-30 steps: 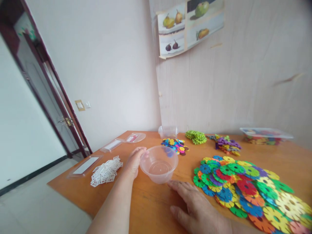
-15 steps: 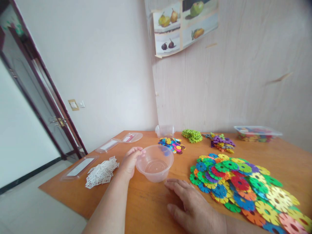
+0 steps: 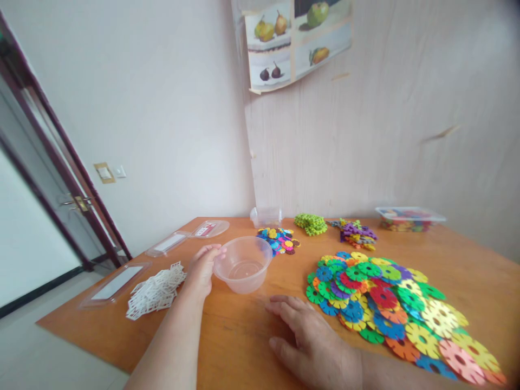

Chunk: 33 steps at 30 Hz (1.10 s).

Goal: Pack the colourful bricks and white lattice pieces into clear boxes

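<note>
My left hand (image 3: 205, 268) grips the left rim of a clear round plastic bowl (image 3: 244, 284), thumb and fingers closed on its edge. Nothing lies inside the bowl, which stands upright over the wooden table (image 3: 227, 338). In front of it to the right, my right hand (image 3: 303, 336) rests on the table with its fingers loosely stretched and apart, holding nothing. A large heap of colourful notched plastic discs (image 3: 384, 298) spreads to the right of that hand. Behind the bowl is a small pile of coloured round pieces (image 3: 280, 241).
White lattice pieces (image 3: 156, 292) lie left of my left arm, beside clear lids (image 3: 116, 284). Along the back are a clear container (image 3: 267, 217), green pieces (image 3: 311, 223), purple and yellow pieces (image 3: 357, 234) and a lidded box (image 3: 410, 219). The table's left edge drops to the floor.
The bowl, held in my left hand, has shifted slightly away from me and from my right hand. My view has turned a little to the right.
</note>
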Each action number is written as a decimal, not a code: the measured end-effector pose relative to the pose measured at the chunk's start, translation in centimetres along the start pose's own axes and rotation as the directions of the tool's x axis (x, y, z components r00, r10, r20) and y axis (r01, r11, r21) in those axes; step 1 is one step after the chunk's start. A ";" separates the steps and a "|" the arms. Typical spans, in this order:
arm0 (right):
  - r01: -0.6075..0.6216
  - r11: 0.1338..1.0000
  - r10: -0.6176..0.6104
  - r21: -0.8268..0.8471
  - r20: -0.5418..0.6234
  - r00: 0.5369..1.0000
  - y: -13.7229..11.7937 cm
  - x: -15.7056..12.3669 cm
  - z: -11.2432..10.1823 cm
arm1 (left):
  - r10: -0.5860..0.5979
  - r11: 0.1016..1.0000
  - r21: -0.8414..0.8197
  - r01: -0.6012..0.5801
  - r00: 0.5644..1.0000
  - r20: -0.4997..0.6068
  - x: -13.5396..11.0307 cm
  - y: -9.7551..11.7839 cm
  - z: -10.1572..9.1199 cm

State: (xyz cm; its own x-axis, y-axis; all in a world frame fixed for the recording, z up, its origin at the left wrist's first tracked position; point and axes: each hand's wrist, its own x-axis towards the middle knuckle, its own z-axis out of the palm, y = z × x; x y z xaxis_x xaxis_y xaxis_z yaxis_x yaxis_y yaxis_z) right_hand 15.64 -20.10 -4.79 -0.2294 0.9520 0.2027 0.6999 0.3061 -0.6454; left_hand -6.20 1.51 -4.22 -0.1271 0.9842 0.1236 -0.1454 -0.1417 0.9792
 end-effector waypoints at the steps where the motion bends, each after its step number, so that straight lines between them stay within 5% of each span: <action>1: -0.002 1.000 0.002 0.001 -0.002 1.000 -0.1 0.0 -0.1 | 0.002 1.000 -0.003 -0.002 1.000 -0.007 0.0 0.0 0.0; 10: -0.007 1.000 0.007 0.004 0.007 1.000 0.0 0.0 -0.1 | 0.000 1.000 -0.015 0.000 1.000 -0.015 0.1 0.0 0.1; 23: -0.007 0.999 0.008 -0.031 0.032 0.999 0.1 0.1 0.0 | -0.073 0.981 0.178 0.073 0.997 -0.010 -0.6 0.4 -0.8; 33: -0.021 1.000 0.021 -0.005 0.031 0.999 0.2 0.3 0.0 | 0.091 0.976 0.219 -0.014 0.934 -0.346 0.6 0.9 -0.4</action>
State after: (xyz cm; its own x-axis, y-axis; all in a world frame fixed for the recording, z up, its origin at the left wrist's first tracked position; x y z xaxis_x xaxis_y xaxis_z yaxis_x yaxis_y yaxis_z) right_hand 15.65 -19.73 -4.85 -0.2354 0.9575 0.1665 0.7075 0.2863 -0.6461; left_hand -6.76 1.92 -3.28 -0.4713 0.8693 0.1491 0.0753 -0.1288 0.9888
